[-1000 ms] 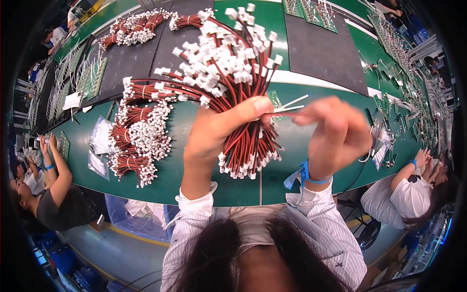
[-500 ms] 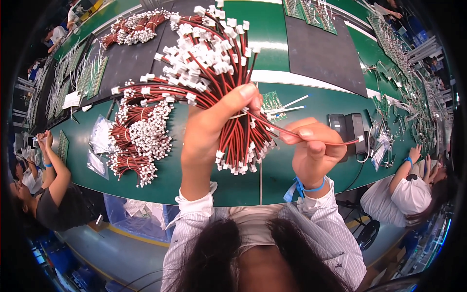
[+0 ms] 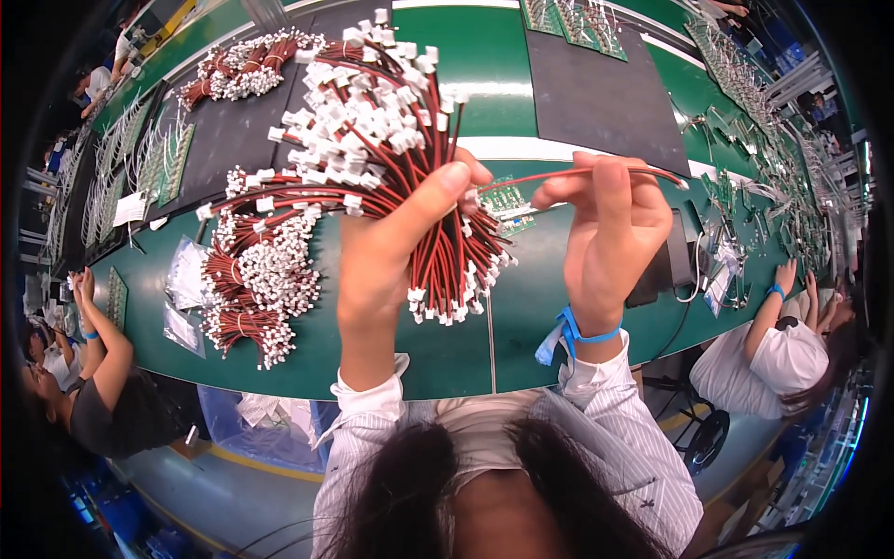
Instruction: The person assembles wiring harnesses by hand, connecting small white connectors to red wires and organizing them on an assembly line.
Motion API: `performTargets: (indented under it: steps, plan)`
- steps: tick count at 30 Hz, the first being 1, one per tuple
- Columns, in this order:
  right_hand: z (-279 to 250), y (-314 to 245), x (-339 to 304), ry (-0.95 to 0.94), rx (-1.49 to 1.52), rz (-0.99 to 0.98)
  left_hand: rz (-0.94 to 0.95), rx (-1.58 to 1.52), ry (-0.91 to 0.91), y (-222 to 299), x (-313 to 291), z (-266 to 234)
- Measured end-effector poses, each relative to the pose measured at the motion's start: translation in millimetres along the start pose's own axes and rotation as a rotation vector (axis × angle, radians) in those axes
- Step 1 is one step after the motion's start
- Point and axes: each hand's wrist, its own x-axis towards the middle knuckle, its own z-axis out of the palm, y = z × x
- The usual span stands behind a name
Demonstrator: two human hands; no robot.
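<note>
Up off the table, my left hand (image 3: pixel 391 242) is closed round a thick bundle of red-and-black connector wires (image 3: pixel 447 265). White plugs fan out above the fist, to its left and below it. My right hand (image 3: pixel 610 233) pinches one red-and-black connector wire (image 3: pixel 559 173), which runs almost level from beside the left thumb to a white plug at its right end. Whether its left end is still within the bundle is hidden by the left fingers. A small green circuit board (image 3: pixel 507 203) lies behind, between the hands.
More tied wire bundles (image 3: pixel 270 270) lie on the green table (image 3: pixel 410 363) at the left, beside clear plastic bags (image 3: pixel 186 275). Others sit on a dark mat (image 3: pixel 233 140). A black device (image 3: pixel 678 250) stands right of my right hand. Co-workers (image 3: pixel 764 359) sit at both sides.
My right hand has risen and turned more upright, lifting the single wire from a downward slope to nearly level. My left hand with the bundle has shifted slightly left.
</note>
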Motion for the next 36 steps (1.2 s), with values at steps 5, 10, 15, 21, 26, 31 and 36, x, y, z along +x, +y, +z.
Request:
performTargets:
  steps: [5, 10, 15, 21, 26, 31, 36]
  plan:
    - [1, -4, 8, 0.041, -0.051, -0.085, -0.027, 0.118, -0.041, 2, -1, 5]
    - [2, -4, 10, 0.019, -0.044, -0.051, -0.058, 0.132, 0.022, -1, -5, 6]
    - [8, 4, 7, -0.179, -0.240, 0.047, -0.024, 0.226, 0.071, -1, -7, 9]
    - [7, 3, 6, -0.318, -0.430, -0.092, 0.046, 0.315, 0.117, 9, -4, -4]
    - [-16, 17, -10, -0.416, -0.542, -0.052, 0.321, 0.212, 0.253, 23, -5, -21]
    - [-44, 78, -44, -0.695, -0.657, 0.082, 0.426, 0.019, 0.227, 42, -9, -46]
    - [-42, 110, -47, -0.847, -0.812, -0.024, 0.458, -0.111, 0.247, 49, -14, -49]
